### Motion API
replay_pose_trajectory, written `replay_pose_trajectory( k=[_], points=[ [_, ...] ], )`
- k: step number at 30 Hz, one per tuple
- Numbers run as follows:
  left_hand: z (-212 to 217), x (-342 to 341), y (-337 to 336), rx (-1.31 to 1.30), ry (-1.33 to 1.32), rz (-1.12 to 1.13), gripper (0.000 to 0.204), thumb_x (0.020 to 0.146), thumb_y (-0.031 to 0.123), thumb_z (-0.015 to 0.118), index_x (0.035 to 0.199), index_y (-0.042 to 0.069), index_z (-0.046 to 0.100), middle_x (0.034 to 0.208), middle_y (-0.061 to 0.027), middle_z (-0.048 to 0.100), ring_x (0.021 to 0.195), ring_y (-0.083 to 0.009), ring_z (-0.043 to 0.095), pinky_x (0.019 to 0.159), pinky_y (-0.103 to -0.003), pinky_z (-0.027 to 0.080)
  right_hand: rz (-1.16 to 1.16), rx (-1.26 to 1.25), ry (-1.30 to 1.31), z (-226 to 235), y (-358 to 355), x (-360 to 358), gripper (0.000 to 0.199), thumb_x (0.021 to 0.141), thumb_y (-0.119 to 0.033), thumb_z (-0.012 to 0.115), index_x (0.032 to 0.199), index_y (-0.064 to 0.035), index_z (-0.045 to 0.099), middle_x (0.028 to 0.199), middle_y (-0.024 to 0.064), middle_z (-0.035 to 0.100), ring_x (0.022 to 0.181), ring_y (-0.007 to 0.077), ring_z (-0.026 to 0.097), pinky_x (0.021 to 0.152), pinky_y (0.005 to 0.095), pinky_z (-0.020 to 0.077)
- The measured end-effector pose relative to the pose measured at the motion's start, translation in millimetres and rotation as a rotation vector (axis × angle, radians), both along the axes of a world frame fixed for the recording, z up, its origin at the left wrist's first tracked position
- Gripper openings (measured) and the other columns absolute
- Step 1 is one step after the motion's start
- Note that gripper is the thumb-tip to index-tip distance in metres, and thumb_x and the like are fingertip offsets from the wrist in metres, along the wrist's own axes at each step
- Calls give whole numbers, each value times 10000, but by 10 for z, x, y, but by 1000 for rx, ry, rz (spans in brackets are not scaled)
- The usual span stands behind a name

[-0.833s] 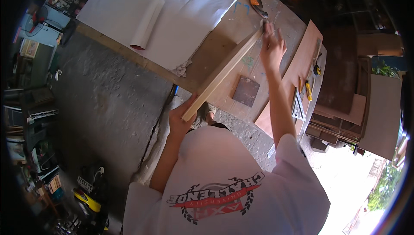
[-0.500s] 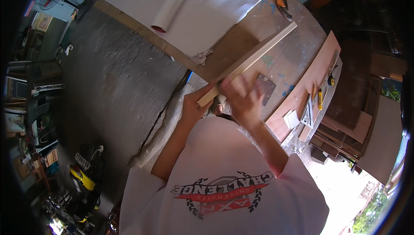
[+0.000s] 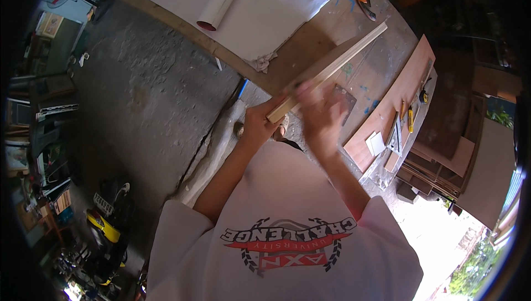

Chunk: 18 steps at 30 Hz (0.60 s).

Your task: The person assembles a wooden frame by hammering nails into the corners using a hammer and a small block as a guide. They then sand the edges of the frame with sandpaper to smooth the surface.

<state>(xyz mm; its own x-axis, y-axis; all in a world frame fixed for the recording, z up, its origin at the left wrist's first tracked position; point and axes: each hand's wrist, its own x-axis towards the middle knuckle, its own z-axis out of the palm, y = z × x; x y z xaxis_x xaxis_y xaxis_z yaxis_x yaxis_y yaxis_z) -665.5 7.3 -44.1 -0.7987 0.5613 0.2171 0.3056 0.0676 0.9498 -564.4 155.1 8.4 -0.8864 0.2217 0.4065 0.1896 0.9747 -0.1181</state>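
Note:
A long pale wooden piece (image 3: 354,52) with a light, straight edge slants from in front of me out over the worktable. My left hand (image 3: 260,123) is closed around its near end, low on the left side. Against the upper edge, a little farther along, is my right hand (image 3: 321,116). Its fingers are smeared by motion, and whether something small and dark is under the fingertips cannot be made out. Partly behind the right hand, a dark flat square piece (image 3: 347,102) lies on the table.
White paper (image 3: 276,22) covers the far worktable, with a white roll (image 3: 224,0) on it. An orange-handled tool (image 3: 363,2) lies at the far right. A plywood strip (image 3: 395,105) bears a yellow cutter (image 3: 411,121), a metal square (image 3: 395,135) and a tape measure (image 3: 424,96). A motorbike (image 3: 105,226) stands left.
The view has shifted slightly, and the wooden piece and both hands appear a little farther right. My right hand stays at the wood's edge, blurred in both frames. My left hand keeps its hold.

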Motion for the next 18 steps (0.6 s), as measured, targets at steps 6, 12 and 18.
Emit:
replay_pose_trajectory(
  k=[6, 12, 18],
  points=[
    [-60, 5, -26, 4, 70, -45, 552, 882, 40, 755, 1422, 75, 645, 1042, -153, 789, 781, -221, 779, 672, -335, 596, -124, 89, -23, 143, 25, -17, 492, 836, -142, 741, 1321, -213, 698, 1411, -49, 627, 1408, 284, 497, 1139, 579, 356],
    [-136, -22, 34, 161, 6, -41, 564, 874, 6, 739, 1425, 79, 643, 1126, -126, 785, 846, -224, 783, 724, -352, 612, 123, 62, -18, 316, -181, 2, 459, 863, -84, 726, 1313, -173, 722, 1354, -4, 679, 1263, 302, 580, 982, 518, 451],
    [-152, 32, -15, -9, 6, -55, 572, 865, -8, 737, 1422, 92, 650, 1127, -135, 781, 842, -238, 786, 709, -368, 617, -12, 85, -78, 433, -117, -89, 470, 913, -123, 706, 1379, -175, 679, 1439, 13, 649, 1358, 295, 542, 1117, 581, 382]
  ],
)
